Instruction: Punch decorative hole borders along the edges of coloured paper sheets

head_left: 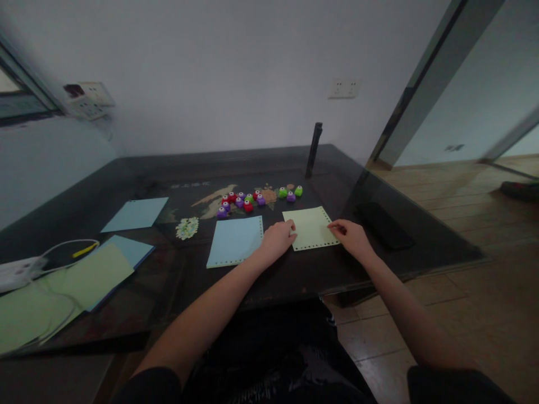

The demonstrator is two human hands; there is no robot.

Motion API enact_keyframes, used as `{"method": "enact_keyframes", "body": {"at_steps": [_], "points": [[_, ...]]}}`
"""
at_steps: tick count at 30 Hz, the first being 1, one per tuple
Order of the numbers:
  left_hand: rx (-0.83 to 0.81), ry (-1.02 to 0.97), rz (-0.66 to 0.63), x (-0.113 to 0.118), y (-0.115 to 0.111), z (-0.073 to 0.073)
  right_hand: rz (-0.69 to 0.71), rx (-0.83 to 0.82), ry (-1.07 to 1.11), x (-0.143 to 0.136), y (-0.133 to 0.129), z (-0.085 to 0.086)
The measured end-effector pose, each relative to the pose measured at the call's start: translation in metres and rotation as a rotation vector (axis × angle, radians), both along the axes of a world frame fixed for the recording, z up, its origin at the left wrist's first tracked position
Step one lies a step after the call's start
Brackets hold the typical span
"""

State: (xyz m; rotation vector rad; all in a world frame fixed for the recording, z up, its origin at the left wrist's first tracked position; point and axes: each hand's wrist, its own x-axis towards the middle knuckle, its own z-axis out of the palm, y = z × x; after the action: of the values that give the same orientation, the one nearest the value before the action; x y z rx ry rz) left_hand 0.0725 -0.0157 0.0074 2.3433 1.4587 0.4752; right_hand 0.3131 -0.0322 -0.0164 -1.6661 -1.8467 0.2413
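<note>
A pale yellow-green sheet of paper (311, 227) with small dark marks along its right and bottom edges lies flat on the dark table. My left hand (278, 238) is at its left edge, fingers curled over that edge. At the opposite edge, my right hand (352, 237) has thumb and forefinger pinched together on the paper; its other fingers are folded in. Left of my left hand lies a light blue sheet (233, 241) with similar marks, partly covered by my wrist. Behind the sheets sit several small red, purple and green toy pieces with eye-like tops (248, 206).
A dark flat object (385, 225) lies at the right. A black upright post (314, 150) stands at the back. On the left are a blue sheet (137, 214), a flowery cutout (187, 228), more green paper (101, 275), and a white power strip (19, 273) with cables.
</note>
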Motion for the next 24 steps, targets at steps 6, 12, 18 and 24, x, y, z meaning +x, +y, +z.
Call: {"method": "enact_keyframes", "body": {"at_steps": [6,12,18,24], "points": [[0.013,0.02,-0.003,0.0,0.0,0.0,0.004,-0.006,0.01,0.0,-0.001,0.0],[0.019,0.036,-0.001,0.0,0.0,-0.002,-0.008,0.042,-0.092,-0.002,-0.002,0.0],[0.034,0.076,-0.023,0.0,-0.003,0.0,-0.022,0.111,-0.121,-0.002,-0.004,-0.003],[0.142,-0.02,-0.092,-0.031,-0.005,0.033,0.02,0.143,-0.063,-0.018,-0.005,0.013]]}}
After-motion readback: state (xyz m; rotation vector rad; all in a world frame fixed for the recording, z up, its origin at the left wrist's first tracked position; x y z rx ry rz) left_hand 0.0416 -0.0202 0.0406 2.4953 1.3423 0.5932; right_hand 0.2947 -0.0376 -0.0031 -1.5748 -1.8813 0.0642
